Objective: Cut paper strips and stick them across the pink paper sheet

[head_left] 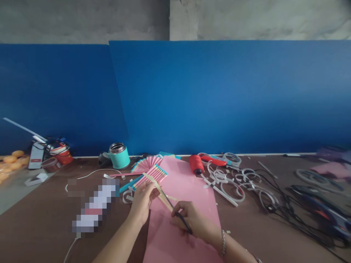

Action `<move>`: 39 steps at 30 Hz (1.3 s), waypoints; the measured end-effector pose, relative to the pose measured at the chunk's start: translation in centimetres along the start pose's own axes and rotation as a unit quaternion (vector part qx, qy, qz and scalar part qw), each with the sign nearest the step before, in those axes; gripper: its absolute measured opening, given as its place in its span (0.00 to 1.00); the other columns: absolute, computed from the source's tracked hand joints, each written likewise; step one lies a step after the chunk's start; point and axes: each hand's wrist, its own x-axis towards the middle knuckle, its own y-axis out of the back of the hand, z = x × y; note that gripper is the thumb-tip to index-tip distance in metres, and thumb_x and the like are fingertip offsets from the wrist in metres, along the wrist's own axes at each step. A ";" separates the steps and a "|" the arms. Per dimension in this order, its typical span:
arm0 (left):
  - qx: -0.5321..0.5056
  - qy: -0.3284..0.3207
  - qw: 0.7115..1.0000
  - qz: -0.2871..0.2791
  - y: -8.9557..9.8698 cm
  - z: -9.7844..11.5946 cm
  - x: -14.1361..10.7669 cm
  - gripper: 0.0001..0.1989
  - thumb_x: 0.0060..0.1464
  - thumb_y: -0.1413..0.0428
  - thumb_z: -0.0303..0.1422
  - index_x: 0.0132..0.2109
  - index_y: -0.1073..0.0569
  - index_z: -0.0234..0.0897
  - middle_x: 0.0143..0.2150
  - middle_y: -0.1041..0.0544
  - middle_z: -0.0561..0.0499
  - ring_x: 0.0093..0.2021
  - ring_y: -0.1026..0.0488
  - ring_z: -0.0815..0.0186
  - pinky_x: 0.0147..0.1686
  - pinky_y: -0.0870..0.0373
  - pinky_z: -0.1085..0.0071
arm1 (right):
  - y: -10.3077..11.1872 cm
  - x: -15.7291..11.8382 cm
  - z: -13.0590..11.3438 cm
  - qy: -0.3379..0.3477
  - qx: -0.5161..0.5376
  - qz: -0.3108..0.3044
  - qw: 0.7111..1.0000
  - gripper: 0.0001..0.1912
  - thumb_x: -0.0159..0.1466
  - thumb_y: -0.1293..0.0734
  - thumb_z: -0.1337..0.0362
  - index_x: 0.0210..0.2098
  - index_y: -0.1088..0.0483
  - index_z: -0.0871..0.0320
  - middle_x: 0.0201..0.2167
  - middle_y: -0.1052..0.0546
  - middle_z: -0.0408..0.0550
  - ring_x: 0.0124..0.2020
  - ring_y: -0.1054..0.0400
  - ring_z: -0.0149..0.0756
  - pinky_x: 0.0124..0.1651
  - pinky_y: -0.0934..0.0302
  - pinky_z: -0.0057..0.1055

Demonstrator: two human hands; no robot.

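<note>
The left hand (pixel 142 202) pinches a pale strip (pixel 150 179), its long axis slanting from far left to near right. The right hand (pixel 190 219) is closed around dark scissors (pixel 178 214), blades pointing forward and left (almost along the strip). Both are above pink paper (pixel 194 195), stretching lengthwise away from the person.

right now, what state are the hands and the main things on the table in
Left hand: pinching a pale strip
Right hand: closed on a slim dark-handled tool
Pink sheet: lying flat
Pink-and-blue pleated paper fan: spread out
Teal insulated jar: upright, open
Red thread spool: lying on its side
White strips: loose, many curled
Red bucket: upright, holding things
</note>
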 end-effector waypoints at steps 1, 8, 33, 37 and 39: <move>0.001 -0.001 1.000 0.001 0.0 0.0 0.0 0.10 0.40 0.37 0.36 0.25 0.29 0.35 0.25 0.25 0.54 0.30 0.27 0.68 0.35 0.28 0.71 | 0.0 0.0 0.0 -0.003 -0.001 0.000 1.000 0.08 0.52 0.34 0.66 0.32 0.34 0.61 0.13 0.30 0.38 0.10 0.40 0.25 0.13 0.50 0.18; -0.005 0.004 1.000 0.008 0.0 0.0 0.0 0.11 0.38 0.37 0.36 0.24 0.29 0.35 0.25 0.25 0.53 0.31 0.25 0.66 0.36 0.27 0.71 | 0.0 -0.2 -0.4 -0.005 -0.009 0.006 1.000 0.08 0.51 0.33 0.65 0.30 0.34 0.61 0.12 0.31 0.38 0.11 0.40 0.25 0.14 0.48 0.19; -0.014 0.029 0.999 -0.024 -0.3 -0.1 -0.3 0.12 0.38 0.35 0.36 0.27 0.27 0.34 0.27 0.25 0.52 0.31 0.26 0.66 0.35 0.27 0.70 | -0.1 -0.3 -0.6 -0.032 0.010 -0.005 0.999 0.10 0.52 0.35 0.64 0.34 0.34 0.60 0.14 0.29 0.38 0.08 0.40 0.25 0.10 0.54 0.18; -0.013 0.036 0.999 -0.020 -0.5 0.1 -0.4 0.12 0.38 0.35 0.36 0.26 0.28 0.34 0.26 0.25 0.52 0.31 0.27 0.67 0.35 0.27 0.70 | -0.1 -0.3 -0.8 -0.026 -0.002 -0.007 1.000 0.08 0.52 0.35 0.65 0.32 0.34 0.61 0.14 0.29 0.39 0.09 0.40 0.25 0.11 0.53 0.18; -0.011 0.038 0.999 -0.020 -0.5 0.1 -0.5 0.12 0.38 0.35 0.36 0.26 0.28 0.34 0.26 0.25 0.52 0.31 0.27 0.67 0.35 0.28 0.70 | -0.1 -0.3 -0.8 -0.024 -0.009 0.000 1.000 0.07 0.52 0.35 0.66 0.31 0.34 0.61 0.13 0.29 0.38 0.09 0.39 0.25 0.13 0.52 0.18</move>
